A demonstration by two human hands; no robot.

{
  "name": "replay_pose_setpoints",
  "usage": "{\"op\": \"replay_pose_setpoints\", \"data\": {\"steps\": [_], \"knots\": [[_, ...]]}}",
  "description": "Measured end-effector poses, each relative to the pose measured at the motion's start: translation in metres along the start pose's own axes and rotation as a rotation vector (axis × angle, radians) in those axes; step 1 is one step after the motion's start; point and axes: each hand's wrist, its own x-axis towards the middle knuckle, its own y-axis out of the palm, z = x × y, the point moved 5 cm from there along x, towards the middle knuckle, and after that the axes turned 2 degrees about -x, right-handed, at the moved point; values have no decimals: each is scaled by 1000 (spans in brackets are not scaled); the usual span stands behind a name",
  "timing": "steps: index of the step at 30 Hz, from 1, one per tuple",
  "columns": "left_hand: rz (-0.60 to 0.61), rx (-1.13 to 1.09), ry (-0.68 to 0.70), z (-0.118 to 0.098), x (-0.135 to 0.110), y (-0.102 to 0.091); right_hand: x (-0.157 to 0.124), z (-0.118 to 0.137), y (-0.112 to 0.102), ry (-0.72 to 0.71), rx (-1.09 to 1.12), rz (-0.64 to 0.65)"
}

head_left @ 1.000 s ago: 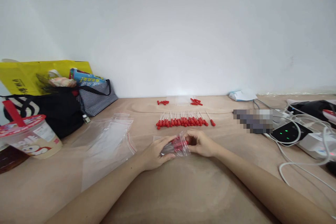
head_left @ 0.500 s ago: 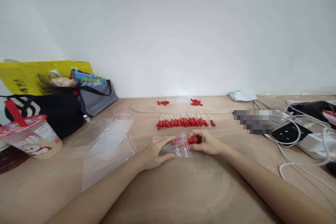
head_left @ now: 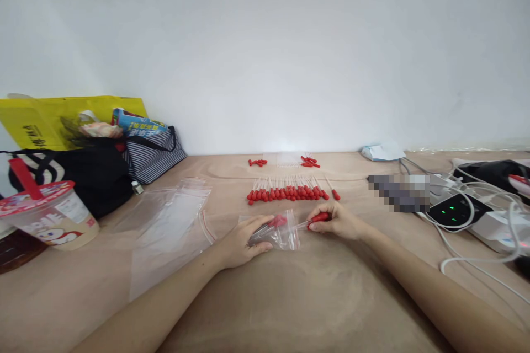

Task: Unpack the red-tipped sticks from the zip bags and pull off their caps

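A: Over the surface, how were the forearms placed?

B: Both slanted inward. The left hand was curved, and the clear bag lay held between its half-closed fingers and thumb.

A: And the right hand?

B: Its fingers were pinched closed on red-headed sticks, with the thin stems pointing to the bag.

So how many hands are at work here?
2: the left hand grips a clear bag; the right hand holds red-ended sticks at the bag's edge. No other hands show.
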Motion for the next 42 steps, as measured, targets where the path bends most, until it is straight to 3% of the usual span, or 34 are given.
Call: {"op": "replay_pose_setpoints", "data": {"steps": [3, 5, 8, 10, 12, 15, 17, 26, 42], "knots": [[4, 4, -3, 2, -1, 0, -9, -4, -35, 108, 63, -55], [-2, 6, -4, 2, -1, 0, -14, -4, -63, 79, 99, -206], [-9, 10, -10, 3, -1, 0, -19, -5, -93, -40, 152, -538], [-7, 12, -13, 2, -1, 0, -19, -7, -99, -95, 12, -773], [-1, 15, -15, 2, -1, 0, -14, -8, -94, -90, -331, -902], [-3, 23, -11, 2, -1, 0, 2, -8, -78, -86, -813, -897], [-7, 24, -3, 1, -1, 0, 12, -12, -74, -91, -927, -860], [5, 30, 10, 2, -1, 1, 32, -20, -71, -97, -1006, -767], [-6, 12, 23, 2, -1, 1, 21, -21, -77, -48, -858, -861]]}}
